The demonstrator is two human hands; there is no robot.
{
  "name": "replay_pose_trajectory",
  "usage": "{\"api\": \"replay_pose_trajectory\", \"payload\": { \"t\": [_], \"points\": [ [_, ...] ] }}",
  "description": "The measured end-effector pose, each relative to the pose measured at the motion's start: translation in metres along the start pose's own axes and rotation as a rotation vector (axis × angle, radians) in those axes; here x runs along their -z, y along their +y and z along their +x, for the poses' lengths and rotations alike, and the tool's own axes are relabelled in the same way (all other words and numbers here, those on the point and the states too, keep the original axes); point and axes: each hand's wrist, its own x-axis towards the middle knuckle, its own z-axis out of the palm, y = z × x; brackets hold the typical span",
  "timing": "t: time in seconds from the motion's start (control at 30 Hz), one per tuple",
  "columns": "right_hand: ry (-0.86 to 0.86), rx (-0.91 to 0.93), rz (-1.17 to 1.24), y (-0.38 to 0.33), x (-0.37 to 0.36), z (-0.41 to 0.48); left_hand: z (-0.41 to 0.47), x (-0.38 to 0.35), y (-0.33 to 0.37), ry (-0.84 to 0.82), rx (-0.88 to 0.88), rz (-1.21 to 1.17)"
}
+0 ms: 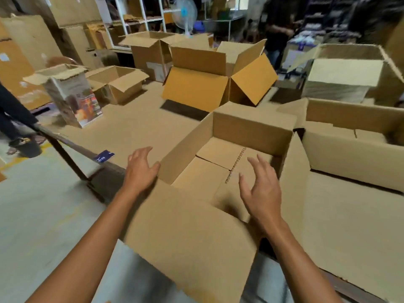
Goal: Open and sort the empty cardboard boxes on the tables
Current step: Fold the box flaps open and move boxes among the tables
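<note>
A: The left hand (142,169) is spread, holding nothing, its thumb right at the near left corner of the open box (251,127). The right hand (260,189) is spread too and hovers over the inside of the box, gripping nothing. That's all from the head view, the only one.

B: Where does the box sit?

A: At the near edge of the desk (131,127), its near flap (190,232) hanging out past that edge toward the person. Its right flap lies against the next box (349,145).

B: So what could go wrong?

A: Mostly that overhang, I think. If either hand leans on the near flap, the box could tip or slide off the desk onto the floor. A one-sided pull from the left corner could swing it into the neighbour on the right.

B: Anything else?

A: A small blue card (104,155) lies at the desk's near edge, left of the box, and a sweep of the left arm could knock it off. A shove away from the person might also bump the box with orange flaps (196,88). The picture is blurred, so I can't tell if the thumb actually touches.
</note>
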Motion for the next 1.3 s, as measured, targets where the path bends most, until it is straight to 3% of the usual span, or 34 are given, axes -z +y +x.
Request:
{"api": "replay_pose_trajectory", "payload": {
  "t": [0.1,0.23,0.37,0.47,0.57,0.7,0.8,0.93,1.03,1.2,1.3],
  "points": [
    [0.031,-0.147,-0.094,0.002,-0.005,-0.009,0.027,-0.006,-0.023,-0.080,0.083,-0.128],
    [0.122,-0.276,-0.140,-0.003,-0.013,-0.032,0.047,-0.017,-0.046,-0.197,0.278,-0.517],
    [0.215,-0.363,-0.257,-0.010,-0.017,-0.049,0.047,-0.028,-0.046,-0.328,0.298,-0.751],
    [0.150,-0.558,-0.316,-0.005,-0.017,-0.058,0.038,-0.034,-0.041,-0.336,0.239,-0.717],
    [0.156,-0.666,-0.102,0.000,-0.021,-0.065,0.026,-0.042,-0.044,-0.343,0.161,-0.570],
    [0.247,-0.802,-0.029,-0.010,-0.026,-0.070,0.016,-0.038,-0.049,-0.366,0.171,-0.491],
    [0.222,-0.881,-0.017,-0.013,-0.026,-0.080,0.022,-0.047,-0.064,-0.388,0.258,-0.474],
    [0.174,-1.016,0.009,-0.021,-0.024,-0.097,0.000,-0.034,-0.065,-0.463,0.564,-0.612],
    [0.139,-1.110,0.037,-0.025,-0.027,-0.109,-0.024,-0.015,-0.058,-0.544,0.622,-0.674],
    [0.138,-1.305,0.242,-0.030,-0.029,-0.121,-0.036,-0.026,-0.080,-0.402,0.589,-0.725],
    [0.164,-1.274,0.358,-0.029,-0.030,-0.131,-0.041,-0.036,-0.090,-0.333,0.552,-0.779]
  ]
}}
